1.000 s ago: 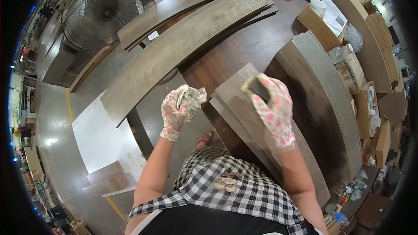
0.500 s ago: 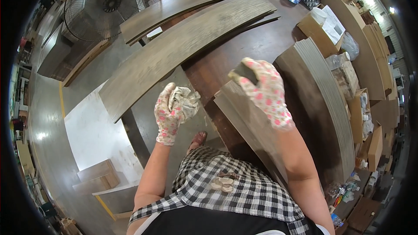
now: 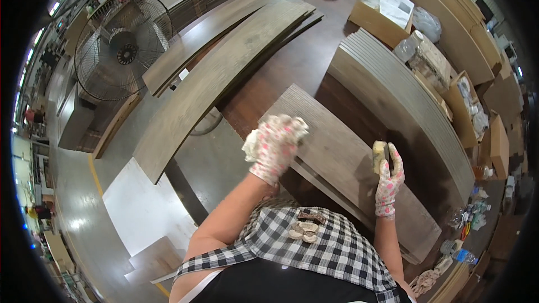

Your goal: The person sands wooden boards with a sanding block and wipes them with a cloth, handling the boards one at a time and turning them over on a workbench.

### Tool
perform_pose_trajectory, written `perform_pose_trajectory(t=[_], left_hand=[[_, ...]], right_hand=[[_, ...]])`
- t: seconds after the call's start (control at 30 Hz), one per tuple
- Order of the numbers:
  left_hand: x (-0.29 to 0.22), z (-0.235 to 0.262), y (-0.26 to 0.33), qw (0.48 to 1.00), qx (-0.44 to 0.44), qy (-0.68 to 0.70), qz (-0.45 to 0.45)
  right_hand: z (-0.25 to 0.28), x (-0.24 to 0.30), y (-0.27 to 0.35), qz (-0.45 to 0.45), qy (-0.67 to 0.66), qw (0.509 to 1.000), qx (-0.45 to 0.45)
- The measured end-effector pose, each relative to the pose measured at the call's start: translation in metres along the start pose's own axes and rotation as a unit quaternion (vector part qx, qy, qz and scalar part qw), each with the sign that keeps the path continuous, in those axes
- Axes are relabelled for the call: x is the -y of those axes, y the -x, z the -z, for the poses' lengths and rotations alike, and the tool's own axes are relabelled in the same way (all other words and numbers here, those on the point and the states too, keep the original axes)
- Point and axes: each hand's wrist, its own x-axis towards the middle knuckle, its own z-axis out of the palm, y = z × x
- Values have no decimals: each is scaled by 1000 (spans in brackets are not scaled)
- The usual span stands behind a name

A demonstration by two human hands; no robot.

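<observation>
A grey-brown wooden plank (image 3: 331,151) lies on the dark workbench (image 3: 303,62) in front of me. My left hand (image 3: 276,147), in a white glove with pink dots, is closed on a crumpled pale cloth (image 3: 251,145) and presses on the plank's near left edge. My right hand (image 3: 388,178), gloved the same way, holds a yellowish sponge block (image 3: 380,154) upright against the plank's right edge.
A tall stack of grey planks (image 3: 404,106) stands to the right. Long planks (image 3: 219,73) lie across the bench's far left. A floor fan (image 3: 120,45) stands beyond them. Cardboard boxes (image 3: 382,11), bottles and clutter line the right side.
My left hand moved right onto the plank with the cloth. My right hand slid down and right along the plank with the sponge. The view shifted.
</observation>
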Motion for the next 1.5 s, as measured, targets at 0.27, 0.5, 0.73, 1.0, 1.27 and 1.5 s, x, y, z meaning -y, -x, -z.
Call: perform_pose_trajectory(t=[0.27, 0.5, 0.73, 1.0, 1.27, 1.5], left_hand=[[96, 33, -38, 962, 45, 215, 163], [120, 61, -59, 948, 306, -64, -54], [69, 80, -87, 974, -19, 225, 22], [-21, -28, -35, 981, 153, 4, -119], [9, -35, -59, 970, 153, -151, -109], [-166, -70, -65, 924, 239, -19, -297]], right_hand=[[-1, -4, -1, 26, 5, 1000, 10], [-3, -3, 1, 13, -32, 999, -1], [-2, -6, -3, 2, -71, 996, -45], [101, 2, 27, 0, 61, 969, -239], [295, -66, 120, -84, 234, 828, -503], [280, -60, 125, -46, 116, 800, -587]])
